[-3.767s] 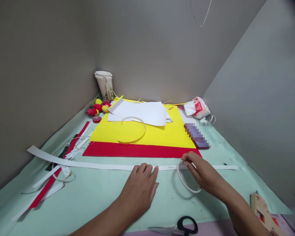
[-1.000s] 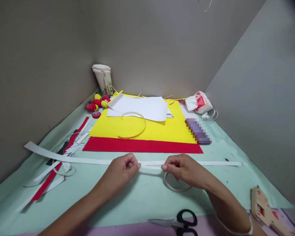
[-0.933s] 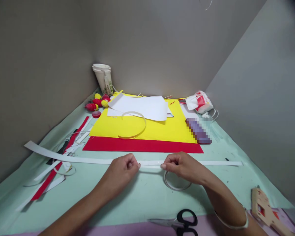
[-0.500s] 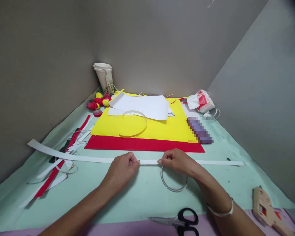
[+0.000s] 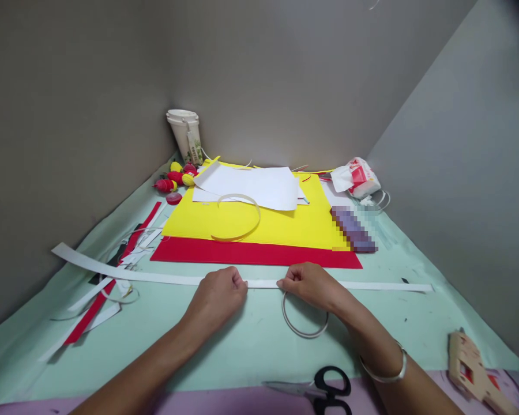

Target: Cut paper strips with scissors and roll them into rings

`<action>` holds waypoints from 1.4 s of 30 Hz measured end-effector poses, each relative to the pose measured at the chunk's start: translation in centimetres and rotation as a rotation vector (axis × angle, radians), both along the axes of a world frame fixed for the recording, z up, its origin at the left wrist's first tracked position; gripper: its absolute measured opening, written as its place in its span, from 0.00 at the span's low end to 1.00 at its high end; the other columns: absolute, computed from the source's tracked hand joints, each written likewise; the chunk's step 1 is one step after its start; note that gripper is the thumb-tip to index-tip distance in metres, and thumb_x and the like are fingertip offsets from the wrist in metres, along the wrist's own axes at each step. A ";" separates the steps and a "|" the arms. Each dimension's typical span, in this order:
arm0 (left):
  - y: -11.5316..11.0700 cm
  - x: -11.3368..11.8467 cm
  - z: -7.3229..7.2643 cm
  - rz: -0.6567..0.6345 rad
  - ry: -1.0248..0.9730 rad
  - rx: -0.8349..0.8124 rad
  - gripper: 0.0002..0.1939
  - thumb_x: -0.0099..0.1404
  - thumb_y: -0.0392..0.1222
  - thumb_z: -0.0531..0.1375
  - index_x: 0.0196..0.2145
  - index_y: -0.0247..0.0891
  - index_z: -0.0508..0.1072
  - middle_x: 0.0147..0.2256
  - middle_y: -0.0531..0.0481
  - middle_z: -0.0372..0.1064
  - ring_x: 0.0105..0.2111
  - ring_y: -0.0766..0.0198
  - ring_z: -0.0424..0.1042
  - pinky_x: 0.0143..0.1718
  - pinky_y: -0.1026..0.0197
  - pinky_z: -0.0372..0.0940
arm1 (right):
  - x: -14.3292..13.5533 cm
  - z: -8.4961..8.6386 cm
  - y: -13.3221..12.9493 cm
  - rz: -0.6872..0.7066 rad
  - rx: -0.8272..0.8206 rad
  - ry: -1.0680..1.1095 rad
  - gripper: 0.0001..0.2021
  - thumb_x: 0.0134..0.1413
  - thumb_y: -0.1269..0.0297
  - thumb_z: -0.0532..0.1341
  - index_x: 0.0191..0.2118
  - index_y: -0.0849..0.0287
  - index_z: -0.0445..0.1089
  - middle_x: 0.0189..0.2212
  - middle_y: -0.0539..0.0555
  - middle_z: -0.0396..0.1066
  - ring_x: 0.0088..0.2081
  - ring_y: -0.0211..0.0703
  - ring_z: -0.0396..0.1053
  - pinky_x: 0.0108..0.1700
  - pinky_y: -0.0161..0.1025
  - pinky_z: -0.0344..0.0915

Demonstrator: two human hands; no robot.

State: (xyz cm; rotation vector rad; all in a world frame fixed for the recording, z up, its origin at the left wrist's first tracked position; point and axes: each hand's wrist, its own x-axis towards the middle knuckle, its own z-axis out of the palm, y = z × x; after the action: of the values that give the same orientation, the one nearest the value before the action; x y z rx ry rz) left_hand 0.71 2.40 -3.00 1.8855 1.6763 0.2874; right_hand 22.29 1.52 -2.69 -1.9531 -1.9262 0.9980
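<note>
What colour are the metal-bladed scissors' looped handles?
The handles are black, best seen in the head view.

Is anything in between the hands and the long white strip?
No, nothing visible is in the way: the left hand and right hand both touch the white strip. The ring is on the near side.

White cup point(image 5: 182, 131), far beyond and left of the left hand's fingers point(image 5: 242, 283): small lettering down its side — appears to read "COFFEE", blurred. Red-and-white packet point(image 5: 363, 177), beyond and right of the right hand's fingers point(image 5: 284, 284) — print illegible.
</note>
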 end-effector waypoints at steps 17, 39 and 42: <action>0.3 0.0 -0.4 0.000 0.043 0.005 0.09 0.57 0.40 0.52 0.22 0.40 0.66 0.24 0.48 0.71 0.25 0.60 0.66 0.25 0.61 0.49 | -0.4 0.4 0.1 0.004 -0.020 -0.098 0.13 0.50 0.55 0.58 0.22 0.58 0.69 0.22 0.50 0.71 0.25 0.38 0.63 0.25 0.35 0.51; 0.3 0.3 -0.6 -0.011 0.104 0.030 0.09 0.57 0.41 0.52 0.24 0.39 0.69 0.25 0.46 0.71 0.25 0.60 0.66 0.25 0.60 0.49 | -0.7 0.3 0.1 -0.021 -0.013 -0.129 0.12 0.49 0.56 0.59 0.21 0.57 0.68 0.22 0.50 0.71 0.25 0.38 0.63 0.24 0.35 0.50; 0.4 0.3 -0.7 -0.015 0.108 0.031 0.08 0.57 0.41 0.53 0.23 0.39 0.67 0.25 0.46 0.71 0.25 0.60 0.66 0.25 0.61 0.48 | -0.8 0.3 0.0 -0.021 -0.010 -0.131 0.12 0.49 0.56 0.59 0.22 0.57 0.68 0.22 0.50 0.71 0.25 0.38 0.64 0.24 0.35 0.50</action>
State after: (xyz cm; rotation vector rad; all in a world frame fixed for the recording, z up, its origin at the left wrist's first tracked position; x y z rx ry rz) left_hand 1.01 2.77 -3.73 1.9667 1.7364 0.2097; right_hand 21.52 1.51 -2.35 -2.0879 -1.9665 0.8962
